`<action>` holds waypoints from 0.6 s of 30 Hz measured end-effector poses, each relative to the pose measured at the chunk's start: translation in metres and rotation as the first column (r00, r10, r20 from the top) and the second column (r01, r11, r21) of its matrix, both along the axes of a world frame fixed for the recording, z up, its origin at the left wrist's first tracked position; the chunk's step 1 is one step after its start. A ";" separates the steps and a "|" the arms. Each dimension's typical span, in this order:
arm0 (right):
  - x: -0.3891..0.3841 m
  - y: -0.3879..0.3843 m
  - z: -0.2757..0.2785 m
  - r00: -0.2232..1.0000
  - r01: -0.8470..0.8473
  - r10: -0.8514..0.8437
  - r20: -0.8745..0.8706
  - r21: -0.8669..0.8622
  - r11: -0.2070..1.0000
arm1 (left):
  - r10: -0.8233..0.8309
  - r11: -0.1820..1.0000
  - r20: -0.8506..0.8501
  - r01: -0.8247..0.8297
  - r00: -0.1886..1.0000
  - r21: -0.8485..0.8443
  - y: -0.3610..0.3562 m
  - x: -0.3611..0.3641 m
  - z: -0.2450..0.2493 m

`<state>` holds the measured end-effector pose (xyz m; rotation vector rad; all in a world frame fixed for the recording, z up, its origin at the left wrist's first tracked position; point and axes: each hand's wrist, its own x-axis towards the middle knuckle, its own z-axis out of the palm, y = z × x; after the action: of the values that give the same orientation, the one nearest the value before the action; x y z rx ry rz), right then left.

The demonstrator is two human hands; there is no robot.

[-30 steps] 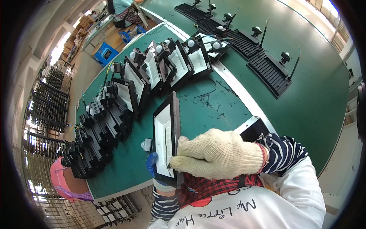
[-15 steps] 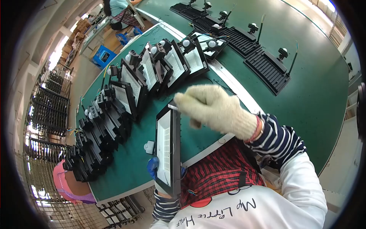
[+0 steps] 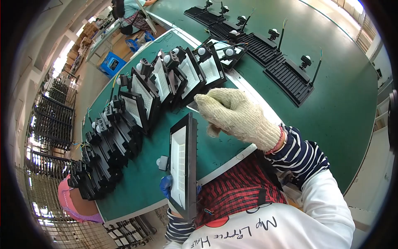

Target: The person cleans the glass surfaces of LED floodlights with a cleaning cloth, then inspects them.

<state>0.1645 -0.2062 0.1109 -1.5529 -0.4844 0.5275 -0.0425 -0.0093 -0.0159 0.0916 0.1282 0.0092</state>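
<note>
My left hand [image 3: 166, 186], in a blue glove, is closed around the lower end of a black-framed LED floodlight [image 3: 179, 162]. The light is held tilted up on its long side, its white panel facing left and a small motion sensor [image 3: 163, 162] sticking out on the left. Most of my left fingers are hidden behind the frame. Above the floodlight's upper end, my right hand [image 3: 236, 114], in a cream knitted glove, is pinched on a thin, flat, pale piece [image 3: 192, 106]. Only its tip shows, like a blade; it is apart from the frame.
A curved row of floodlights with sensors [image 3: 145, 91] stands on the green table [image 3: 141, 174]. More lie face down [image 3: 290, 79] at the far right. A co-worker [image 3: 128, 12] is at the top left, near blue stools [image 3: 112, 63]. Someone in pink [image 3: 72, 199] is at lower left.
My right hand has lifted slightly away from the floodlight's upper end, with the flat piece turned. The floodlight in my left hand has dropped a little.
</note>
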 end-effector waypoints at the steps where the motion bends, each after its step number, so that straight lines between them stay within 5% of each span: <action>1: 0.001 -0.001 -0.002 1.000 -0.031 0.031 0.006 0.010 0.999 | -0.004 1.000 0.016 0.004 1.000 -0.011 0.000 0.000 -0.001; 12: 0.002 -0.005 -0.001 0.995 -0.101 0.101 0.005 -0.028 0.994 | -0.052 0.999 0.074 0.051 0.996 0.016 -0.005 0.000 0.013; 18: 0.002 -0.002 -0.009 0.996 -0.083 0.084 0.032 -0.031 0.996 | 0.133 0.988 -0.236 -0.110 0.963 0.107 -0.012 0.000 0.014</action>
<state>0.1670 -0.2080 0.1021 -1.5770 -0.5712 0.5763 -0.0429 -0.0211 -0.0023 0.1783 0.3786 0.1272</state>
